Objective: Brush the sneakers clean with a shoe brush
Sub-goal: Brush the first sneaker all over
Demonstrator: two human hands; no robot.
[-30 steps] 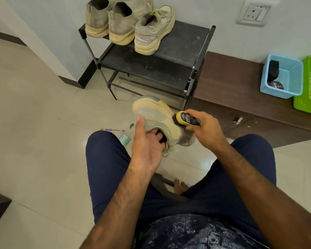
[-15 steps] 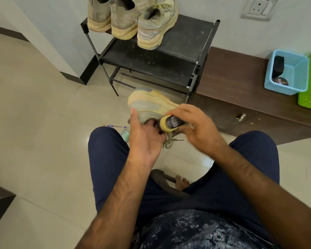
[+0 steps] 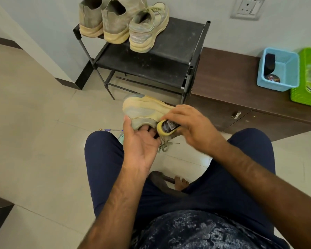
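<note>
The sneaker (image 3: 144, 108) is held by the left hand (image 3: 142, 141), fingers (image 3: 147, 130) tucked into its opening. The shoe brush (image 3: 166, 127), gripped by the right hand (image 3: 190, 126), has been drawn toward those left fingers; brushing is judged underway.

Black metal rack (image 3: 178, 51), brown low cabinet (image 3: 228, 81), blue basket (image 3: 288, 69) beside green basket (image 3: 301, 95), wall socket (image 3: 247, 8), purple pen (image 3: 113, 130) on floor (image 3: 34, 123)

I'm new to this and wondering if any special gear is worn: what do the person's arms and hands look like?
No gear shows. The left hand and right hand are bare, without gloves; I see no rings, watch or wristband. The forearms are uncovered to the picture's edge, so no sleeve shows. Otherwise: navy trousers and a dark blue top with a pale mottled print.
</note>
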